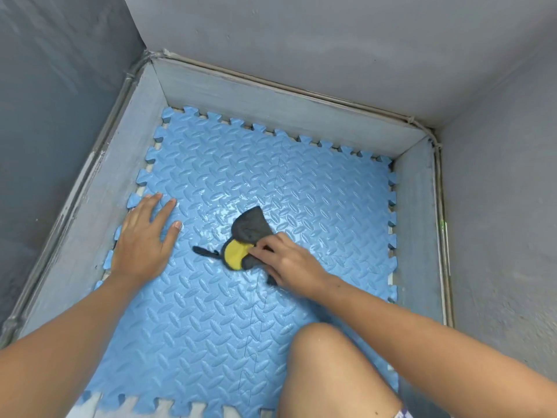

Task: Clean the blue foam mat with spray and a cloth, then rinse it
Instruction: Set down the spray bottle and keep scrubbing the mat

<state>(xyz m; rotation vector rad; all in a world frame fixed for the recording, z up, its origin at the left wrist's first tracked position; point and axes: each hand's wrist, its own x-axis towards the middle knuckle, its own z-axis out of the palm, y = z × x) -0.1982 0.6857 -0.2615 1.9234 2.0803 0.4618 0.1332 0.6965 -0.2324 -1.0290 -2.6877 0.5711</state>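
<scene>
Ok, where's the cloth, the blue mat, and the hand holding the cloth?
cloth [250, 229]: head view, its grey part.
blue mat [211, 327]: head view, bare textured patch.
right hand [289, 260]: head view, back of the hand.

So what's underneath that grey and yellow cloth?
The blue foam mat, shiny and wet around the grey-and-yellow cloth. The patch directly beneath is hidden by the cloth and the right hand gripping it.

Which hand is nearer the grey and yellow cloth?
Right. The right hand grips the cloth on the blue mat; the left hand rests flat on the mat, apart from it, to its left.
</scene>
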